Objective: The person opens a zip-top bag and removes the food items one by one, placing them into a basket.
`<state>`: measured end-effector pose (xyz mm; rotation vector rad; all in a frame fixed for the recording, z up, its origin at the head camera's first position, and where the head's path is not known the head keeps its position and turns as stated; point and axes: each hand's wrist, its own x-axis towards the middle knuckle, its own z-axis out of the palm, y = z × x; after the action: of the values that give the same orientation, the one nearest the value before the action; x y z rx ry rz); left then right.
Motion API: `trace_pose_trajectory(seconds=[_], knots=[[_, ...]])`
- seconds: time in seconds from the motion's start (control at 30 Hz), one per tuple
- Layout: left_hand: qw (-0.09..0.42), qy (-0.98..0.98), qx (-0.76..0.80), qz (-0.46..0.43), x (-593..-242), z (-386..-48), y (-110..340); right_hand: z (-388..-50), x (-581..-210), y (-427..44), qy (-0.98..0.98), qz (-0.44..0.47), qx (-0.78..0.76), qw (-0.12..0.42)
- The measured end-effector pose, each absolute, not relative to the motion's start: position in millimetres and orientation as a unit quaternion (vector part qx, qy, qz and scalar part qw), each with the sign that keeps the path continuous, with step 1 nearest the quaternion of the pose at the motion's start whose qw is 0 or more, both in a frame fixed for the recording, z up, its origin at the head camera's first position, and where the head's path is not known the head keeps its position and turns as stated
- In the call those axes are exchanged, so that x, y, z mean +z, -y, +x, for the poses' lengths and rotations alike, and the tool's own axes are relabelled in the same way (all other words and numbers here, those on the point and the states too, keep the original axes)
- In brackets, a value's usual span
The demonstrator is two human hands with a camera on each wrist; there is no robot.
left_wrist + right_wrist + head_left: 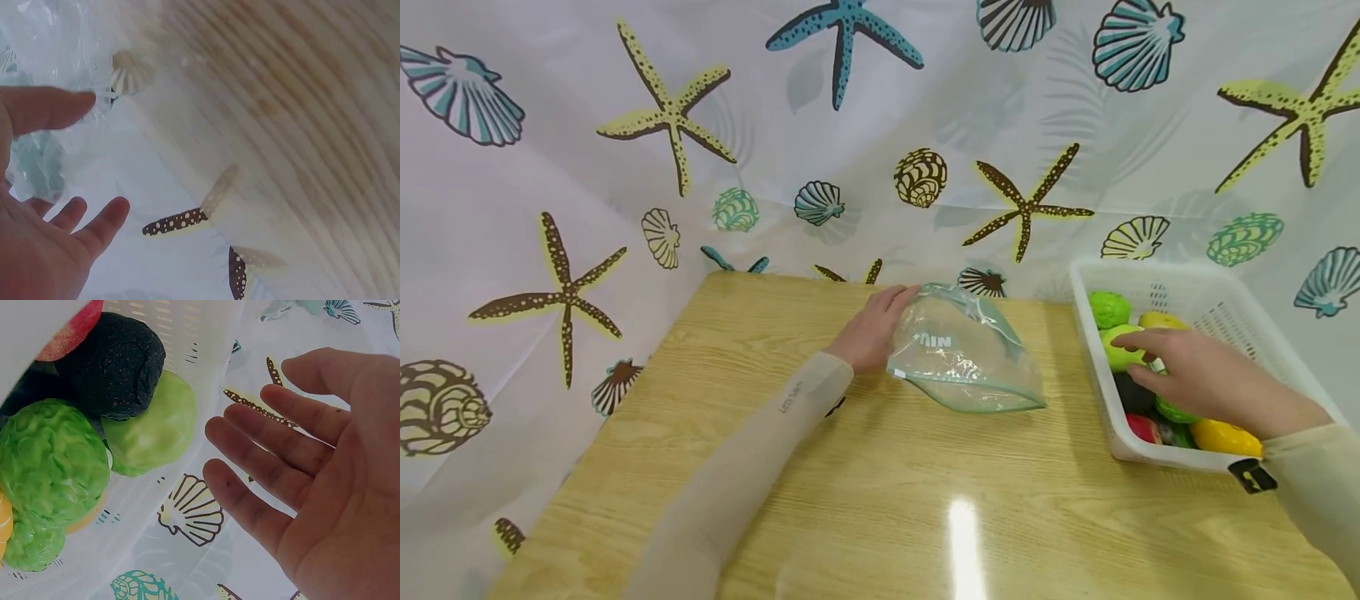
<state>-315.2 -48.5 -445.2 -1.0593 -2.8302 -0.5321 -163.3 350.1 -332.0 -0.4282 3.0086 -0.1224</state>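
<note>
A clear plastic pouch point(970, 354) with a green zip edge and white lettering stands puffed out on the wooden table in the head view. My left hand point(872, 333) is at its left side, touching it. In the left wrist view the thumb point(56, 109) overlaps the plastic, and the other fingertips are spread well away from the thumb. My right hand point(1206, 375) hovers over a white basket point(1101, 392) of fruit and vegetables, beside a light green round one point(1122, 350). In the right wrist view its fingers point(269, 453) are extended and hold nothing.
The basket also holds a dark wrinkled piece point(115, 365), a bumpy green one point(50, 459), a red one point(1142, 428) and a yellow one point(1225, 437). A shell-and-starfish patterned sheet point(850, 167) hangs behind and left of the wooden table point(880, 500).
</note>
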Motion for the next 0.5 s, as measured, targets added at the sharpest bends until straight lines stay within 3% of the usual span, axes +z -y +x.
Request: trace_pose_trajectory(seconds=[0.23, 0.5], knots=[[0.029, 0.910, -0.237, -0.339, -421.1, -309.8, 68.7, -160.7, -328.3, -351.1, -0.987, -0.149, -0.048, 0.042], [-0.005, 0.891, -0.284, -0.355, -391.0, -276.4, 62.0, -156.3, -330.7, -349.1, -0.986, -0.156, -0.052, 0.043]])
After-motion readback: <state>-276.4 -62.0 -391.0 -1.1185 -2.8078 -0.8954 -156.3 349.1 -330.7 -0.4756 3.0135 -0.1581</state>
